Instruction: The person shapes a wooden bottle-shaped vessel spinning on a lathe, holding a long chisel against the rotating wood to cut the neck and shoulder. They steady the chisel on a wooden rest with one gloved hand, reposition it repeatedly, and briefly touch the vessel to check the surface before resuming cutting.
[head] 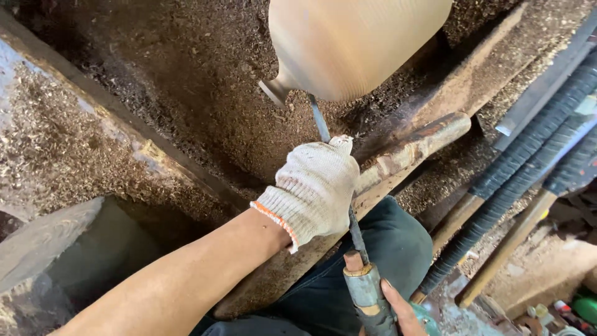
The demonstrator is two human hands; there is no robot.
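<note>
A woodturner leans over a lathe bed buried in brown shavings [186,93], pressing a long turning chisel [320,121] up against the underside of a pale, vase-shaped wooden workpiece [354,43] that hangs at the top edge of the scene, its narrow neck pointing left. The left hand [314,186], in a white knit glove with an orange cuff, is closed down over the steel shaft where it crosses the worn wooden tool rest [413,146], fingers curled tight and pinning the blade to the rest. The right hand [401,311], bare, shows only in part at the bottom edge; its fingers wrap the grey, metal-collared handle [367,292], and that grip looks closed, though the palm is out of sight. A dark trouser knee [385,249] sits under the rest, and several spare tools with black ribbed handles [528,155] lie along the right edge of the bed. The hazards appear plain enough: should the edge dig in too steeply near the neck, the chisel could catch and kick back, gouging the thin wood; the loose knit glove so close to the turning piece could also snag, and the heaped shavings hide the footing of the rest.
</note>
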